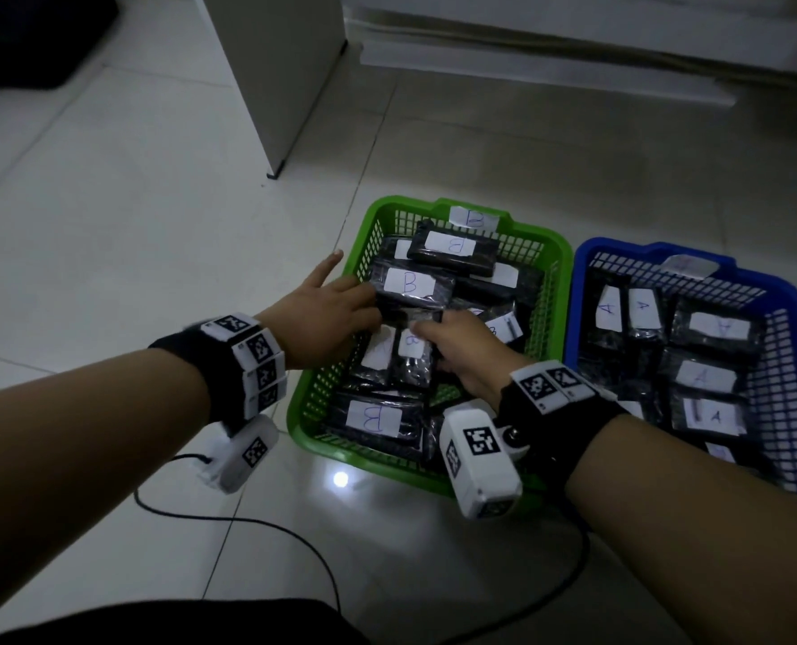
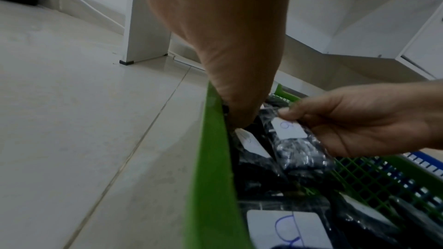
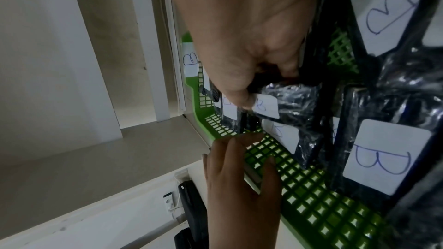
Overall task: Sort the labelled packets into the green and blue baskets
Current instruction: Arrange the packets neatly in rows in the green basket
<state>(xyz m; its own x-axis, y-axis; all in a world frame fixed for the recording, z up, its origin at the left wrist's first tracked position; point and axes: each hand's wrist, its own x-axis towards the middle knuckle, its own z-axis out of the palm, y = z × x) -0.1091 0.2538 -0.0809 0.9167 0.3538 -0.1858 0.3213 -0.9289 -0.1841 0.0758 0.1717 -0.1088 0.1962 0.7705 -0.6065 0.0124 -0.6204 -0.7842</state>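
A green basket (image 1: 304,412) labelled B holds several black packets with B labels. To its right, the blue basket (image 1: 573,290) holds several packets marked A. My right hand (image 1: 457,351) is inside the green basket and pinches the top end of a small B packet (image 1: 417,370) between thumb and fingers; the right wrist view shows the same packet (image 3: 290,99). My left hand (image 1: 326,309) reaches over the green basket's left rim (image 2: 210,158), its straight fingers (image 3: 239,166) lying against the wall and touching a larger B packet (image 1: 410,286).
The baskets sit side by side on a pale tiled floor. A white furniture panel (image 1: 284,86) stands behind them to the left, with a white baseboard along the back. A black cable (image 1: 247,523) trails across the floor near me. A dark object (image 1: 28,39) lies far left.
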